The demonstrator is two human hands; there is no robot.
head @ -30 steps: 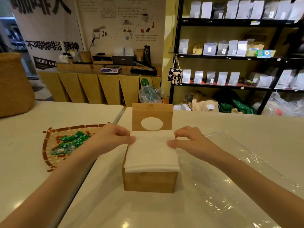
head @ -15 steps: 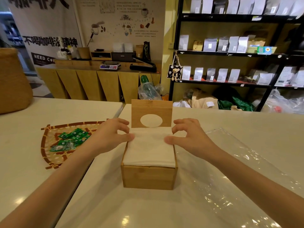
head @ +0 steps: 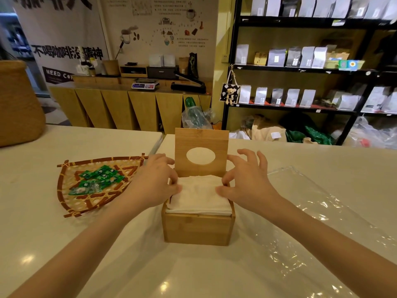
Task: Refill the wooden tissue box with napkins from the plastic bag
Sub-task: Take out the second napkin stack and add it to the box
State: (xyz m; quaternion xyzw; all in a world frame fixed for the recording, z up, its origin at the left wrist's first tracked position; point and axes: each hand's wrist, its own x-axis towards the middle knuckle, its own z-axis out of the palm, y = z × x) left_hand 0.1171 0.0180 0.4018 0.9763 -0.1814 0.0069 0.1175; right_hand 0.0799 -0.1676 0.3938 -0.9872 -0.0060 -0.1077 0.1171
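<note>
A square light-brown wooden tissue box (head: pixel 197 229) is seen at the middle of the glossy white tabletop (head: pixel 133 269), its hinged lid (head: pixel 201 152) raised upright at the far side, with an oval opening cut through it. A stack of folded white napkins (head: pixel 199 196) fills the box to its rim, slightly above the front wall. The left hand (head: pixel 153 183) is laid against the left edge of the stack, the thumb and fingertips pressed onto the top napkin near the box wall. The right hand (head: pixel 247 181) is placed at the right edge, the thumb and one fingertip touching the napkins while the other fingers are spread and lifted. Neither hand is closed around anything. A clear crumpled plastic bag (head: pixel 318 222) is spread flat on the tabletop just right of the box, under the right forearm. A fan-shaped woven bamboo tray (head: pixel 71 203) holding small green wrapped packets (head: pixel 97 179) is set to the left, near the left wrist.
</note>
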